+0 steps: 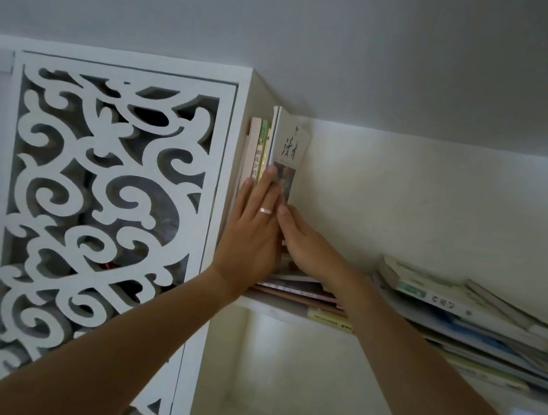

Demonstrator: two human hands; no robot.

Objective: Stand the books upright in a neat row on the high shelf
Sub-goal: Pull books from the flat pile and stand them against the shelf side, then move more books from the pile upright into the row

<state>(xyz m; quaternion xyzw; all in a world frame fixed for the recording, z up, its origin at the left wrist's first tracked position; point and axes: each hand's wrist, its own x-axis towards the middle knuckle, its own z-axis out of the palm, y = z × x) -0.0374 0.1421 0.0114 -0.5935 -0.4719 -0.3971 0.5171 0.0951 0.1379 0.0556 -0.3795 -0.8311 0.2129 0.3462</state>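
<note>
1. So far we had a few upright books (275,145) standing at the left end of the high shelf (287,309), against the cabinet side.
2. Our left hand (250,235) pressed flat and open on their spines; our right hand (309,246) lay open against the outermost cover.
3. They looked thin, light and floppy, best braced flat by the covers.
4. The leaning pile (479,322) waited toward the right end.

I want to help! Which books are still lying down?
The messy pile of books at the shelf's right lies flat; the books beside the left wall stand upright.
</note>
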